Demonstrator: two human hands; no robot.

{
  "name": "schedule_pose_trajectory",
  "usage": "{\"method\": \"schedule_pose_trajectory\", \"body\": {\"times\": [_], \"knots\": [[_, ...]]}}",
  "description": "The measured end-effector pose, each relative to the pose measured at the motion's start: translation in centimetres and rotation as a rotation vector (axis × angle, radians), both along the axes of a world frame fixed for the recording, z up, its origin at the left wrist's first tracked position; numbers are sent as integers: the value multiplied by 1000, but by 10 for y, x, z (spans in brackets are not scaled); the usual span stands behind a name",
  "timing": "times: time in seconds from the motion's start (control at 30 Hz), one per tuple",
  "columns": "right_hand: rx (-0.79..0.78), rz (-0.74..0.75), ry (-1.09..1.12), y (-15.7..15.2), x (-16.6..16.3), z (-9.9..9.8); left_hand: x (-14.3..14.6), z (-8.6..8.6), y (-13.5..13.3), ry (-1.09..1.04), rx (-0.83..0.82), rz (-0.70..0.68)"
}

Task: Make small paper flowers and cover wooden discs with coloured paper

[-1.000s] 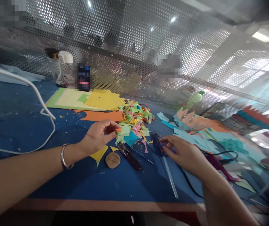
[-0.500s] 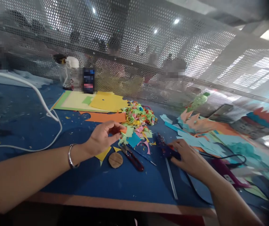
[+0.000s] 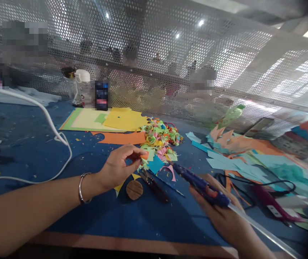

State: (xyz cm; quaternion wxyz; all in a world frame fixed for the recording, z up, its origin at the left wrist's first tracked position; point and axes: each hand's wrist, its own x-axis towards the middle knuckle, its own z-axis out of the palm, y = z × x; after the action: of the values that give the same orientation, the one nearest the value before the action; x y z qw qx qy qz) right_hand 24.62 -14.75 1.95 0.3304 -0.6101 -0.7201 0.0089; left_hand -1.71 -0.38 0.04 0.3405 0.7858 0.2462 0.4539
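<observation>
A small orange paper piece (image 3: pixel 144 155) is pinched between the thumb and fingers of my left hand (image 3: pixel 120 166), which wears a silver bangle. My right hand (image 3: pixel 215 205) is wrapped around a dark blue hot glue gun (image 3: pixel 201 185), lifted above the table with its nozzle pointing left toward my left hand. A long clear glue stick (image 3: pixel 261 228) sticks out of its back end. Below my left hand lie a round wooden disc (image 3: pixel 134 189) and dark-handled scissors (image 3: pixel 157 190). A thin blue brush-like stick (image 3: pixel 170 185) lies beside the scissors.
Behind my hands is a heap of curled paper bits (image 3: pixel 160 135), with yellow sheets (image 3: pixel 125 119) to its left. Light blue paper strips (image 3: pixel 234 163) and a purple power strip (image 3: pixel 274 205) lie at right. A white cable (image 3: pixel 48 120) crosses the left side. Bottles (image 3: pixel 83 88) stand before a perforated screen.
My right hand has picked the glue gun up off the table and turned it so its nozzle points left. My left hand still pinches the orange paper, nearly in place.
</observation>
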Motion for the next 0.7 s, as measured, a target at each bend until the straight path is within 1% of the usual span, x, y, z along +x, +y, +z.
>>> {"method": "schedule_pose_trajectory", "body": {"times": [0.13,0.33,0.53,0.7], "knots": [[-13,112,85,1,-24,6,2,2,-1,5,38,-1],[-11,194,75,8,-31,0,1,4,-4,34,123,-35],[-22,230,62,10,-34,-5,1,5,-6,82,167,-22],[-44,212,106,10,-36,-9,1,4,-6,86,210,-40]]}}
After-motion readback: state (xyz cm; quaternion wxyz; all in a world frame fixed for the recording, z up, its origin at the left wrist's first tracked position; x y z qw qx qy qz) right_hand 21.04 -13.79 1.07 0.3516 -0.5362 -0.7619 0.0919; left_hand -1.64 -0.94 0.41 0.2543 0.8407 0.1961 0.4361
